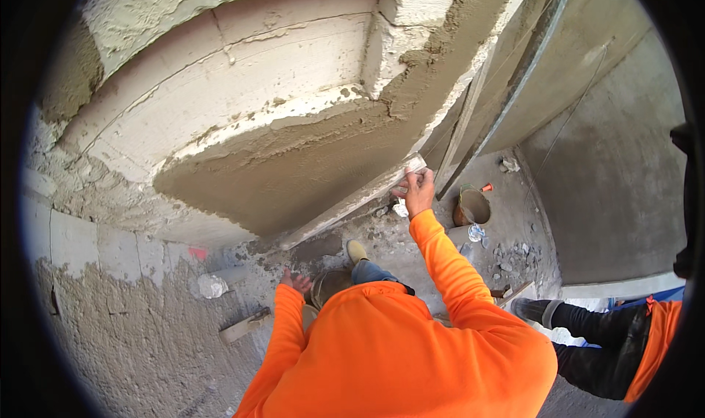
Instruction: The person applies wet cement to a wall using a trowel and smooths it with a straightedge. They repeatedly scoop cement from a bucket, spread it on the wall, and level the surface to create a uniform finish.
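My right hand (pixel 418 192), in an orange sleeve, grips the upper right end of a long, pale, plaster-smeared straightedge (pixel 352 201). The straightedge lies slanted along the lower edge of a patch of wet brown plaster (pixel 294 161) on the wall, its other end low at the left. My left hand (pixel 297 280) is held low, palm showing and fingers spread, apart from the straightedge and holding nothing. Bare pale blocks (pixel 242 73) show above the plaster.
A mortar-stained bucket (pixel 471 207) stands on the floor at right, near rubble (pixel 518 256). Two long props (pixel 507 87) lean against the wall beyond it. Another person's dark-trousered leg (pixel 598 326) is at the far right. A short board (pixel 244 325) lies left of me.
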{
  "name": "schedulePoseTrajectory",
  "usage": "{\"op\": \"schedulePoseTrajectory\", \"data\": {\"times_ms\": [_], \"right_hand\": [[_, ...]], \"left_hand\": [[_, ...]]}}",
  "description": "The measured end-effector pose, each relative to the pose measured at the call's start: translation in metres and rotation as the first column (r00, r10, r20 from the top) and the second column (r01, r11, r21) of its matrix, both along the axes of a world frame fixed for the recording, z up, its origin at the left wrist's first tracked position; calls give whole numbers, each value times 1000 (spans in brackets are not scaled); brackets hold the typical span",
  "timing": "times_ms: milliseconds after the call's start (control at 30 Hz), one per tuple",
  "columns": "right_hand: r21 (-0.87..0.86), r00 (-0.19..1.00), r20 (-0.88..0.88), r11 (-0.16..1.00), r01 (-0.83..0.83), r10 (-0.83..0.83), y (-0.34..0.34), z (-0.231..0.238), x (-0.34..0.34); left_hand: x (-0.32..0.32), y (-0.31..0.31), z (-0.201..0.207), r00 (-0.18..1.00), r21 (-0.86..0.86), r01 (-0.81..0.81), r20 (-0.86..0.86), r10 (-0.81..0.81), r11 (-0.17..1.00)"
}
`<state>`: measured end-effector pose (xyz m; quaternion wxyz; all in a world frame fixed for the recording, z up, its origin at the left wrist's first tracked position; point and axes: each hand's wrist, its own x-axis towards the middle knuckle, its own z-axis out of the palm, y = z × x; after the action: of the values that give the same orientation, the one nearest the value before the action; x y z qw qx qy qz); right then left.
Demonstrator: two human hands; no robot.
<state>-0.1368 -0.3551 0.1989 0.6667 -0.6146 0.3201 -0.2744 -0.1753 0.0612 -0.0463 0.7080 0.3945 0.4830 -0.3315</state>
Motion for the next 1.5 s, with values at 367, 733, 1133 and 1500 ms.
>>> {"op": "schedulePoseTrajectory", "data": {"times_ms": [367, 733, 1133, 1500], "right_hand": [[553, 998, -24, 832, -32, 55, -79, -49, 60], [622, 993, -10, 778, -88, 121, -80, -76, 93], [545, 992, 47, 829, -121, 114, -93, -14, 87], [538, 996, 91, 840, -69, 24, -81, 31, 88]], "left_hand": [[180, -11, 93, 768, 52, -374, 577, 277, 926], [209, 1, 135, 679, 46, -606, 551, 485, 794], [207, -28, 217, 531, -49, -719, 606, 593, 693], [207, -20, 249, 577, 42, -621, 700, 420, 783]]}}
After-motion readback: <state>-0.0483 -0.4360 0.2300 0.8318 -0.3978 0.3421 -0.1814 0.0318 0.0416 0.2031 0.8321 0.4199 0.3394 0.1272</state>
